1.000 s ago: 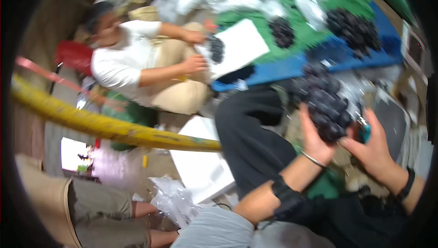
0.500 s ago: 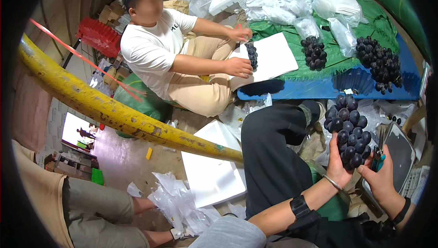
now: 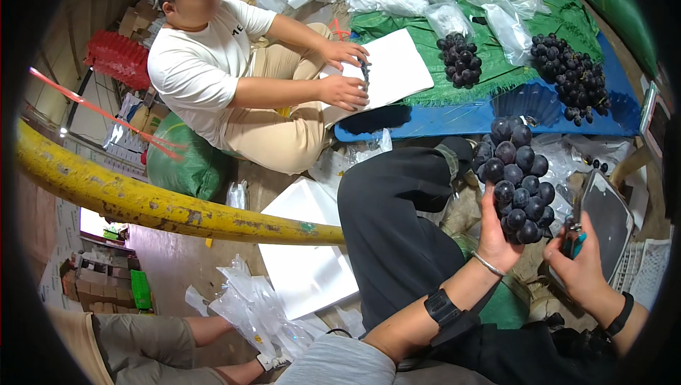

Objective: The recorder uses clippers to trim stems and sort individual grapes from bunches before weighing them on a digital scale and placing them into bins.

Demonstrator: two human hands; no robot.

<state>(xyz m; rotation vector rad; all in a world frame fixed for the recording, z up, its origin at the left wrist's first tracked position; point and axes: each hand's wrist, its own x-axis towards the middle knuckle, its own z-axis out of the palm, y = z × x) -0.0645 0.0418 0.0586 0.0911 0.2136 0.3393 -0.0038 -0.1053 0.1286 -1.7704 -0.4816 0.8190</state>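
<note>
A large bunch of dark purple, round grapes point(image 3: 516, 181) is held upright in the left hand point(image 3: 494, 232), whose fingers are curled around its lower left side. A thin silver bracelet point(image 3: 488, 264) and a black wrist strap point(image 3: 442, 307) are worn on that forearm. Just to the right of the bunch, a small teal-handled tool point(image 3: 573, 240) is gripped in the closed fingers of the right hand point(image 3: 578, 268); a black band point(image 3: 620, 315) is worn on its wrist. A flat grey tray with a dark surface point(image 3: 604, 223) is seen directly behind the right hand. The bunch is held above the person's black-trousered knee point(image 3: 397, 208).

Farther up, 2 more bunches of dark grapes point(image 3: 460, 59) point(image 3: 571, 76) are laid on a green woven mat point(image 3: 496, 66) spread over a blue tarpaulin point(image 3: 454, 119). A seated co-worker in a white shirt point(image 3: 206, 66) is pressing both hands point(image 3: 344, 73) on a white foam sheet point(image 3: 390, 69). A yellow painted pole point(image 3: 156, 204) is seen crossing the left side, with white foam sheets point(image 3: 305, 257) lying below it.
</note>
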